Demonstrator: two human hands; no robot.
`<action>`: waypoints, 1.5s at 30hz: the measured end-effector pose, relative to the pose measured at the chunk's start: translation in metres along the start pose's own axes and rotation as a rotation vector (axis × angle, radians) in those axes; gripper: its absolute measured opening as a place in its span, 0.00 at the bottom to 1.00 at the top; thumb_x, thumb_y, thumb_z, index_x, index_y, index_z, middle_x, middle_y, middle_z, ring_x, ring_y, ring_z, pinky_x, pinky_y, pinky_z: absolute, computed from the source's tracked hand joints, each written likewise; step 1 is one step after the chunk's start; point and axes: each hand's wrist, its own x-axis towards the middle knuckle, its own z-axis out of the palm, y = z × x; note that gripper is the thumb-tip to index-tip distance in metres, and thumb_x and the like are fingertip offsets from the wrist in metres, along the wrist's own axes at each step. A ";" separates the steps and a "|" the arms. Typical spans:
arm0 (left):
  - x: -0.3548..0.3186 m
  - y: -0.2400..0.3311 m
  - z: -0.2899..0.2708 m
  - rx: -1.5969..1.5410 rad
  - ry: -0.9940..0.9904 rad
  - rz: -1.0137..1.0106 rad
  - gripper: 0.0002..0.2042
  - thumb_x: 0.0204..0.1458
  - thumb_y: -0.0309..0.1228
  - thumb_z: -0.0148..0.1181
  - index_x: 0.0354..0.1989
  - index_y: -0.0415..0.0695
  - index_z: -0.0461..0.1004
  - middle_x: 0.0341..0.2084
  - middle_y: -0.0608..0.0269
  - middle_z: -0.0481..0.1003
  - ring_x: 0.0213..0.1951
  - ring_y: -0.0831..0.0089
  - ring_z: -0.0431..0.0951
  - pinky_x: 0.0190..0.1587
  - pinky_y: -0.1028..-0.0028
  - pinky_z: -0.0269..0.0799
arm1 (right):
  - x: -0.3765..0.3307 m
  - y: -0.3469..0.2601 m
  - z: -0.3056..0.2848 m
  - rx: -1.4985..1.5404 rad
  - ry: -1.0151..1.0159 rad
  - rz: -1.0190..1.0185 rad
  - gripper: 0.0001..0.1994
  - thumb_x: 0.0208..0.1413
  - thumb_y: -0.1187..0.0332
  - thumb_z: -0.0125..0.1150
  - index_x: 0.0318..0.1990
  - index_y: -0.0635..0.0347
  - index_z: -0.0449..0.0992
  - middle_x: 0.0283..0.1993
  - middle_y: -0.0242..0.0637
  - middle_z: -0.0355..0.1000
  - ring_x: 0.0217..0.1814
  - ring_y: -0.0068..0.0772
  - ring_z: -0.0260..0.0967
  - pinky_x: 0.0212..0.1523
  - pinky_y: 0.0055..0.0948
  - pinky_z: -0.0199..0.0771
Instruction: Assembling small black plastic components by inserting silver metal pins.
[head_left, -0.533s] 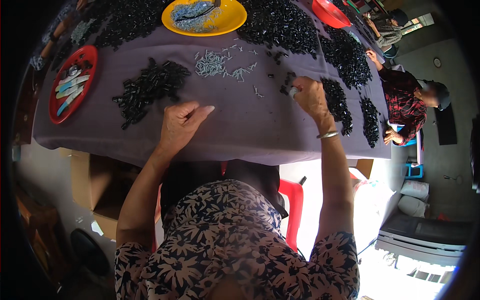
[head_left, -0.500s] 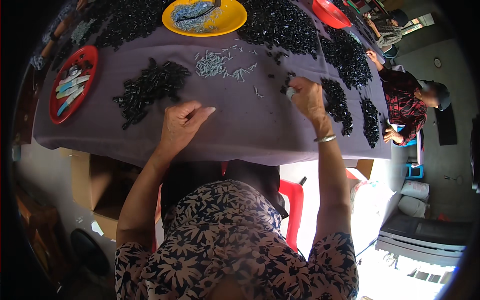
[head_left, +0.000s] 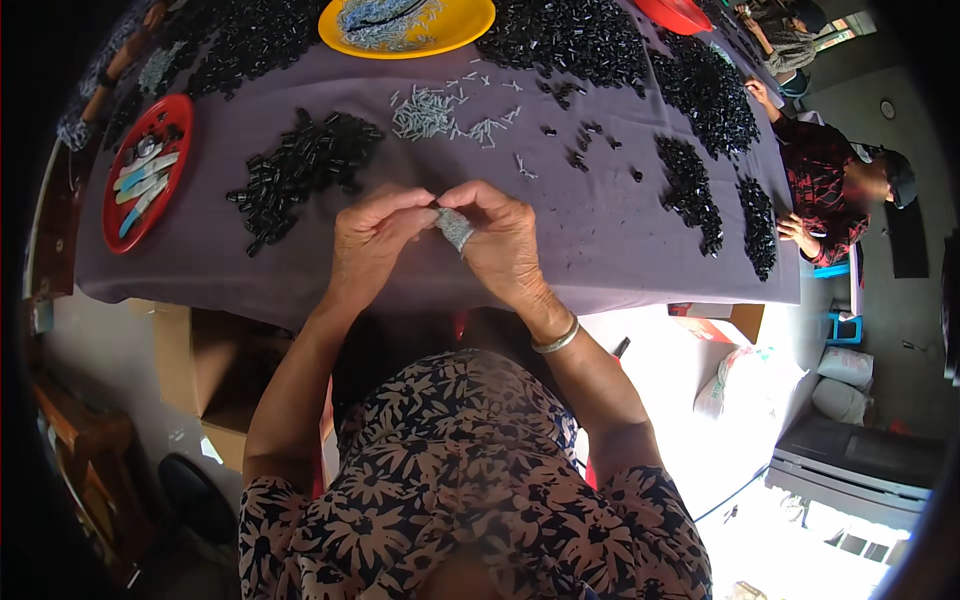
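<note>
Pinching small grey bundle (head_left: pixel 455 228) between left hand (head_left: pixel 372 245) and right hand (head_left: pixel 503 243), both grips closed on it. Yellow plate (head_left: pixel 470 25) holds some grey pieces; black piles (head_left: pixel 300 170) on counter (head_left: pixel 600 240) mostly unsorted, much left.

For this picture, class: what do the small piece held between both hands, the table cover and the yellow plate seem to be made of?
Small piece: probably metal, judging by its dull silvery-grey sheen. Table cover: woven cloth, matte purple, draping over the edge. Yellow plate: likely plastic, glossy and uniformly coloured.
</note>
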 end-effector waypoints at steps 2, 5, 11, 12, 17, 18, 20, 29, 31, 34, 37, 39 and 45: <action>0.000 -0.001 -0.001 0.064 -0.006 0.016 0.09 0.51 0.19 0.64 0.42 0.36 0.79 0.32 0.66 0.76 0.32 0.82 0.74 0.34 0.81 0.70 | -0.003 0.001 -0.002 -0.040 0.001 -0.022 0.07 0.51 0.82 0.67 0.37 0.63 0.77 0.35 0.27 0.76 0.39 0.14 0.70 0.40 0.19 0.73; -0.001 0.001 -0.001 0.222 -0.080 0.048 0.10 0.52 0.18 0.63 0.43 0.38 0.79 0.30 0.66 0.76 0.30 0.82 0.74 0.33 0.81 0.71 | -0.005 -0.002 -0.011 -0.273 -0.010 -0.056 0.09 0.49 0.83 0.66 0.37 0.63 0.77 0.34 0.31 0.76 0.36 0.21 0.74 0.38 0.22 0.75; -0.001 0.006 0.002 0.307 -0.146 0.008 0.07 0.51 0.18 0.64 0.39 0.36 0.78 0.25 0.68 0.74 0.28 0.83 0.73 0.30 0.81 0.69 | -0.005 -0.015 -0.029 -0.566 -0.191 -0.231 0.13 0.45 0.84 0.65 0.39 0.64 0.77 0.33 0.40 0.75 0.33 0.40 0.75 0.34 0.30 0.75; -0.001 0.008 0.005 0.417 -0.130 0.041 0.07 0.49 0.20 0.65 0.37 0.37 0.78 0.24 0.65 0.74 0.26 0.77 0.74 0.31 0.77 0.69 | -0.006 -0.014 -0.034 -0.603 -0.226 -0.266 0.12 0.46 0.84 0.65 0.39 0.63 0.78 0.33 0.40 0.75 0.33 0.39 0.76 0.34 0.30 0.75; -0.001 0.002 0.008 0.742 -0.130 0.259 0.03 0.48 0.27 0.63 0.30 0.44 0.76 0.23 0.64 0.72 0.26 0.62 0.73 0.34 0.66 0.67 | 0.005 -0.021 -0.064 -0.687 -0.062 -0.231 0.10 0.49 0.82 0.64 0.39 0.60 0.78 0.35 0.37 0.77 0.33 0.31 0.75 0.35 0.27 0.75; 0.001 0.000 0.007 0.742 -0.124 0.258 0.03 0.48 0.27 0.63 0.30 0.44 0.76 0.23 0.64 0.72 0.26 0.62 0.73 0.34 0.66 0.67 | 0.012 -0.023 -0.077 -0.679 0.006 -0.153 0.09 0.50 0.81 0.65 0.39 0.60 0.78 0.35 0.36 0.77 0.33 0.27 0.74 0.35 0.26 0.74; 0.004 -0.005 0.005 0.844 -0.119 0.363 0.05 0.45 0.28 0.66 0.30 0.44 0.77 0.25 0.65 0.73 0.29 0.63 0.73 0.35 0.66 0.67 | 0.026 -0.010 -0.105 -0.697 0.027 -0.032 0.08 0.50 0.80 0.65 0.38 0.61 0.78 0.34 0.31 0.76 0.31 0.21 0.71 0.33 0.22 0.71; 0.009 -0.009 -0.002 0.768 -0.152 0.293 0.07 0.41 0.28 0.69 0.29 0.45 0.78 0.27 0.69 0.73 0.32 0.66 0.74 0.38 0.67 0.65 | 0.058 0.007 -0.123 -0.739 -0.222 0.034 0.05 0.51 0.77 0.66 0.36 0.63 0.78 0.30 0.27 0.74 0.30 0.17 0.67 0.32 0.20 0.69; 0.010 -0.005 -0.002 0.767 -0.170 0.264 0.07 0.41 0.28 0.69 0.29 0.46 0.78 0.27 0.69 0.73 0.32 0.67 0.74 0.39 0.67 0.65 | 0.061 0.010 -0.124 -0.727 -0.247 0.072 0.05 0.51 0.76 0.67 0.36 0.64 0.78 0.29 0.27 0.73 0.30 0.17 0.66 0.32 0.20 0.68; 0.012 -0.002 -0.002 0.765 -0.189 0.230 0.07 0.41 0.28 0.69 0.29 0.47 0.78 0.26 0.71 0.73 0.33 0.69 0.73 0.40 0.67 0.63 | 0.063 0.010 -0.124 -0.701 -0.270 0.114 0.05 0.50 0.77 0.65 0.35 0.64 0.79 0.28 0.30 0.74 0.29 0.19 0.67 0.31 0.22 0.68; 0.012 -0.001 -0.001 0.773 -0.206 0.220 0.07 0.42 0.28 0.69 0.31 0.47 0.78 0.27 0.72 0.73 0.34 0.70 0.72 0.42 0.68 0.63 | 0.065 0.004 -0.131 -0.638 -0.289 0.167 0.05 0.50 0.77 0.61 0.35 0.64 0.79 0.26 0.31 0.74 0.28 0.20 0.67 0.30 0.24 0.66; 0.011 -0.001 -0.002 0.783 -0.221 0.213 0.08 0.42 0.27 0.69 0.32 0.46 0.78 0.27 0.72 0.73 0.34 0.71 0.72 0.44 0.69 0.62 | 0.065 0.001 -0.131 -0.585 -0.313 0.216 0.05 0.51 0.77 0.60 0.35 0.64 0.79 0.26 0.29 0.73 0.28 0.19 0.66 0.29 0.23 0.65; 0.010 -0.003 -0.005 0.777 -0.227 0.227 0.07 0.43 0.28 0.69 0.32 0.46 0.79 0.27 0.73 0.73 0.35 0.72 0.72 0.44 0.69 0.62 | 0.076 -0.007 -0.139 -0.424 -0.359 0.478 0.05 0.50 0.73 0.62 0.34 0.62 0.80 0.24 0.27 0.71 0.25 0.17 0.63 0.25 0.18 0.62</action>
